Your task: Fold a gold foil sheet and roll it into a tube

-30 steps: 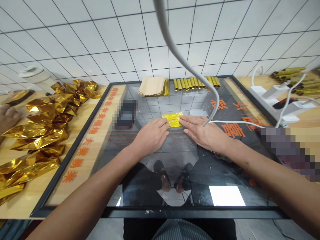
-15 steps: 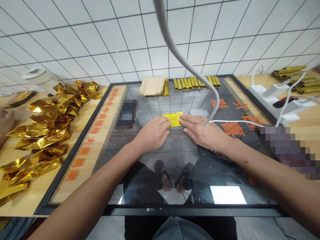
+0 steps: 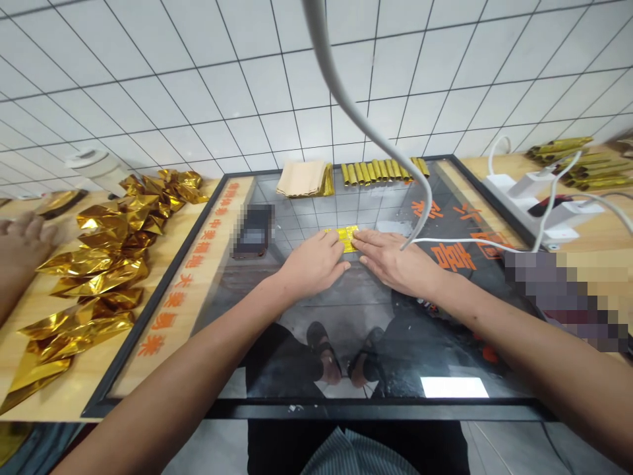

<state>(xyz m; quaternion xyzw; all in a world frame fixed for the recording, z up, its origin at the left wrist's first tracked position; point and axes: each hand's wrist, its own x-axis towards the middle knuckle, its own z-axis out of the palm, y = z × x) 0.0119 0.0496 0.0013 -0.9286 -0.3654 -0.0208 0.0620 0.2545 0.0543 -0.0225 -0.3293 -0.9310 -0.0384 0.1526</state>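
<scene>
A small yellow-gold foil paper [image 3: 350, 236] lies on the dark glass top, in the middle of the head view. My left hand [image 3: 316, 258] rests over its left part, fingers together and pressed down on it, thumb held out. From the other side my right hand [image 3: 390, 258] lies flat with fingers stretched out, its fingertips touching the right end of the paper. Neither hand grips anything. Beyond them stand a stack of tan-backed gold papers [image 3: 301, 179] and a row of rolled gold tubes [image 3: 376, 173].
A phone [image 3: 253, 231] lies left on the glass. Crumpled gold foil shapes [image 3: 99, 257] line the left, near another person's hand [image 3: 22, 244]. A white cable [image 3: 346, 109] hangs in front of me. A power strip [image 3: 524, 204] and more tubes [image 3: 568, 161] are at right.
My left hand has slid a little to the right over the foil paper, covering more of it. The view has shifted slightly, and more of the other person's hand shows at left.
</scene>
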